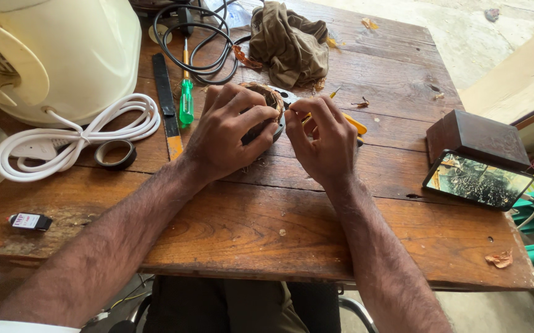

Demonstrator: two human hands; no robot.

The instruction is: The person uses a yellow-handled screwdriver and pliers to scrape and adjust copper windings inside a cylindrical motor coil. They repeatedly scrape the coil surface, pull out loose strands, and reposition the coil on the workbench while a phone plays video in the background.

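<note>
Left hand (227,132) grips a coil (271,98) on the counter (248,228); right hand (322,139) pinches closed at its edge, contents unclear.

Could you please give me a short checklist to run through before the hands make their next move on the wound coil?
1. Left hand grips the wound coil: ok.
2. Right hand pinches at the coil's edge: ok.
3. Yellow-handled tool within reach beside the right hand: ok.
4. Green screwdriver lies apart from the hands: ok.
5. Black cable stays off the coil: ok.
6. What the right fingertips hold: cannot tell.
</note>
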